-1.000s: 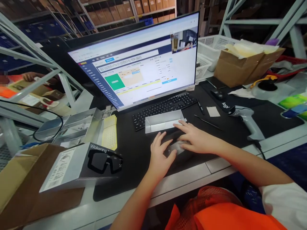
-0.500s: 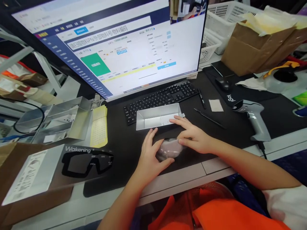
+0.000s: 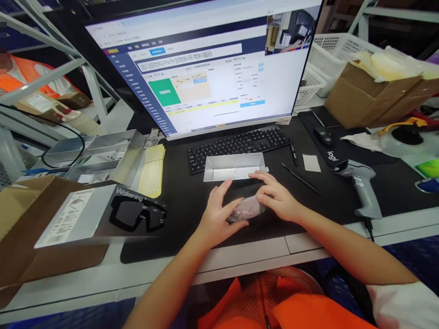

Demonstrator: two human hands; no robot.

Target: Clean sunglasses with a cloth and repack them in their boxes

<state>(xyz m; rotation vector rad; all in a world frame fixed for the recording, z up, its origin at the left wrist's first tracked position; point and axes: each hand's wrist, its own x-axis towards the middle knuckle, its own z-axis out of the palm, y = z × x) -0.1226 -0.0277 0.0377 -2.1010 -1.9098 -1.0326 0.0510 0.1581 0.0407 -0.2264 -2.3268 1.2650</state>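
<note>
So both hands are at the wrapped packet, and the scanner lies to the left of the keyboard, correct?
The side is wrong: the head view shows the scanner to the right of the keyboard. The left hand and right hand are indeed at the wrapped packet.

The left forearm [image 3: 171, 274] reaches in from 7 o'clock, wrist nearly straight, and ends in the left hand [image 3: 217, 217], its thumb pointing to 3 o'clock, its index finger to 2 and the other fingers nearer 1, curved in a loose hold. The right forearm [image 3: 350, 246] slants in from 4 o'clock; the right hand [image 3: 276, 196] lies palm down, fingers bent and spread towards 10 o'clock, close to the left fingertips
</note>
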